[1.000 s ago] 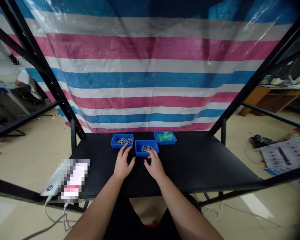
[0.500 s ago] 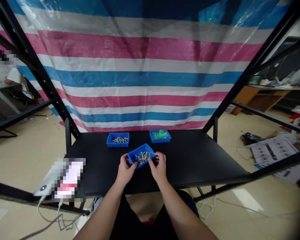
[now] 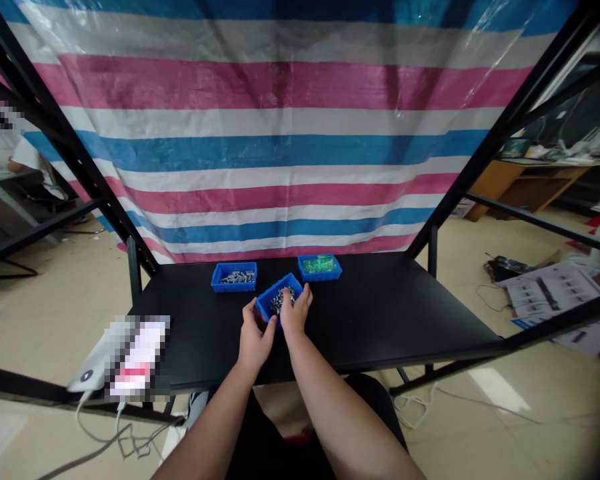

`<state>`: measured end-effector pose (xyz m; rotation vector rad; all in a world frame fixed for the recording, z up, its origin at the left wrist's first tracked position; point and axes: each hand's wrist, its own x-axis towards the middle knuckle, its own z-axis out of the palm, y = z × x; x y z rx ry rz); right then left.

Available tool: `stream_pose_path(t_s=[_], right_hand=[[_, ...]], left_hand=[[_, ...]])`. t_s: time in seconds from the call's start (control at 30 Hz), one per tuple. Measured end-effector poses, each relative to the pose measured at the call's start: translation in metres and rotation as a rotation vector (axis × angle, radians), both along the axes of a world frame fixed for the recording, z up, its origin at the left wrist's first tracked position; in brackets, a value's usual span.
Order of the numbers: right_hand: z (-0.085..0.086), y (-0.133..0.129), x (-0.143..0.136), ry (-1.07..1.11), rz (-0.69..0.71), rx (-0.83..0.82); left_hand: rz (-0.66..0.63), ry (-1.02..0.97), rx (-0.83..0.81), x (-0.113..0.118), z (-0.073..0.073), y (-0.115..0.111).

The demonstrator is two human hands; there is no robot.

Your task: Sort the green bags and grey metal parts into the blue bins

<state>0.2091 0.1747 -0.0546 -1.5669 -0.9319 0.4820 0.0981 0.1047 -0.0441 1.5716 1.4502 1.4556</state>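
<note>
A small blue plastic bin [image 3: 265,304] sits tilted askew between my two hands, low over or on the black table; I cannot tell which. Small shiny metal pieces [image 3: 276,303], too small to name, lie inside it. My left hand [image 3: 255,339] grips its left end, thumb at the near edge and fingers round the outer wall. At the right end, my right hand [image 3: 295,313] has its thumb over the metal pieces inside the bin and its fingers outside the right wall. Part of the contents is hidden under that hand.
Behind, on the black table [image 3: 380,313], stand a blue bin [image 3: 234,287] of grey metal cylinders and another blue bin [image 3: 320,275] of green pieces in clear wrap. A phone [image 3: 139,357] with cables lies at the left edge. Black frame posts and a striped sheet [image 3: 290,153] enclose the table.
My right hand has shifted left and forward, its thumb moving from the bin's near edge to inside over the metal pieces. The bin has turned further, its right end swinging away.
</note>
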Motion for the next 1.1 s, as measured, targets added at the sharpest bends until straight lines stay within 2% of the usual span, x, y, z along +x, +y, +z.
stream_pose_path(t_s=[0.13,0.33,0.6,0.9,1.1], right_hand=[[-0.01,0.01,-0.009,0.176,-0.031,-0.054],[-0.023,0.01,-0.005,0.209,-0.001,-0.063],[-0.021,0.009,-0.01,0.136,0.027,-0.03],[-0.022,0.009,-0.002,0.368,0.003,-0.001],[-0.03,0.013,0.004,0.394,-0.003,-0.007]], left_hand=[[0.008,0.011,0.025,0.003,-0.004,-0.002],[0.001,0.08,0.033,0.004,-0.003,-0.005],[-0.002,0.069,0.039,0.002,-0.003,-0.006],[-0.076,0.205,0.156,0.003,-0.007,-0.005],[-0.111,0.273,0.189,0.008,-0.003,-0.005]])
